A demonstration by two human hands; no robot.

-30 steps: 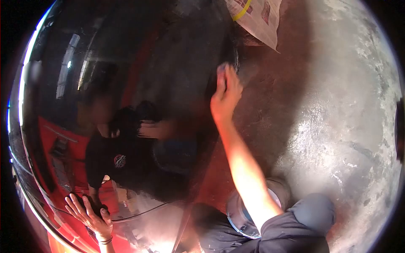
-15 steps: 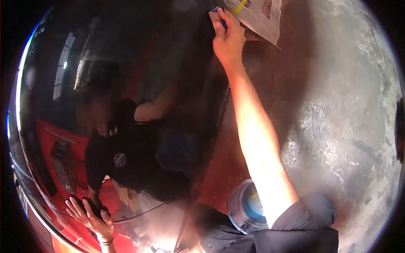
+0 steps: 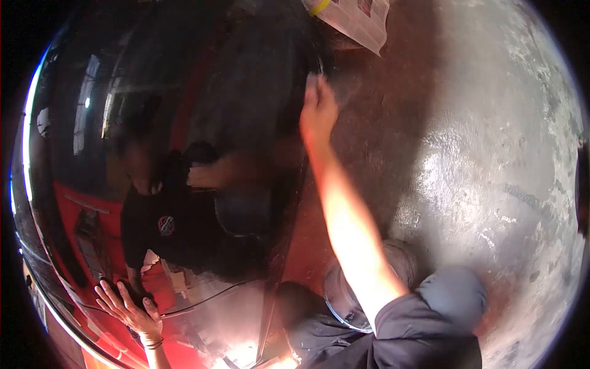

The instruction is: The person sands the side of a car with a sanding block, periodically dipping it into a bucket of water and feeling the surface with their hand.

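My left hand (image 3: 131,310) lies flat with spread fingers on a glossy dark car body panel (image 3: 246,147), at the lower left. My right hand (image 3: 319,114) is at the panel's right edge, upper middle, blurred by motion. Its fingers are closed on a small greyish pad (image 3: 313,79), which is mostly hidden and too smeared to name more exactly. The shiny panel mirrors a person in a dark shirt. Printed paper sheeting (image 3: 356,21) with yellow tape (image 3: 319,7) hangs just beyond my right hand.
A round bucket (image 3: 342,295) stands on the floor beneath my right forearm, close to my knee (image 3: 455,292). Worn grey concrete floor (image 3: 491,160) stretches along the right side.
My right hand has moved back toward me along the panel's edge, away from the taped paper, with the pad still in it. My left hand stays almost in place.
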